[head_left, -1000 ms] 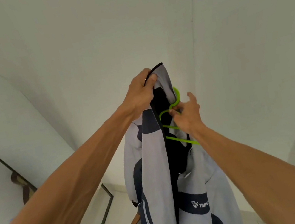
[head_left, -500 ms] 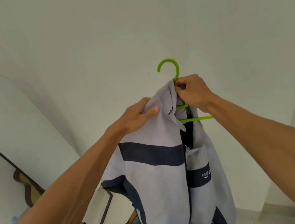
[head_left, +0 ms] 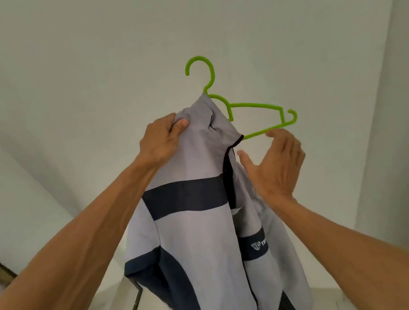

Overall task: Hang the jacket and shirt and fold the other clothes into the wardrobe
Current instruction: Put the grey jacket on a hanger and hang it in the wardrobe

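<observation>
Right hand [head_left: 278, 166] has let go of the green hanger [head_left: 255, 107] and is now open near it; left hand [head_left: 161, 142] still pinches the jacket [head_left: 196, 224] shoulder. The right shoulder remains undressed.

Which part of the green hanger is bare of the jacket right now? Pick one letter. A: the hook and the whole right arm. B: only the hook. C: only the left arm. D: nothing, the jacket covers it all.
A: the hook and right arm of the green hanger stand clear of the jacket, which the left hand grips at the shoulder while the right hand is open under the bare arm.
</observation>
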